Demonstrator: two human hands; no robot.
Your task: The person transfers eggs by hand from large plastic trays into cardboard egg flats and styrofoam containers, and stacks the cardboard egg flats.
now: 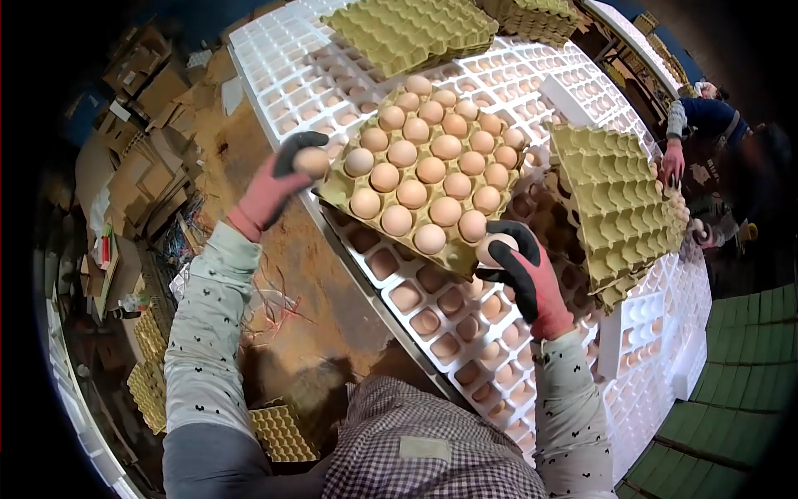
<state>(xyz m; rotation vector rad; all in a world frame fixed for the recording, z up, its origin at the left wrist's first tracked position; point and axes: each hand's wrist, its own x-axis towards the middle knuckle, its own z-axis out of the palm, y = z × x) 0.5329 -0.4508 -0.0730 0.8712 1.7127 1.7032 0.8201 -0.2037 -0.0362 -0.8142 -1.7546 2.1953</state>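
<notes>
My left hand [281, 177], in a pink and black glove, grips an egg [312, 163] beside the left corner of a pulp egg tray [339, 193]. My right hand [527, 270], gloved alike, is closed around another egg [497, 249] at the tray's near right corner. Rows of brown eggs [431, 170] fill most of the pulp tray's cups between my hands. The tray rests on white foam trays [391, 279] with eggs in many of their pockets.
Stacked pulp trays stand at the far end [416, 33] and to the right [611, 200]. A co-worker's gloved hand [673, 162] reaches in at the far right. Flattened cardboard [137, 183] and loose strings [287, 312] lie on the left.
</notes>
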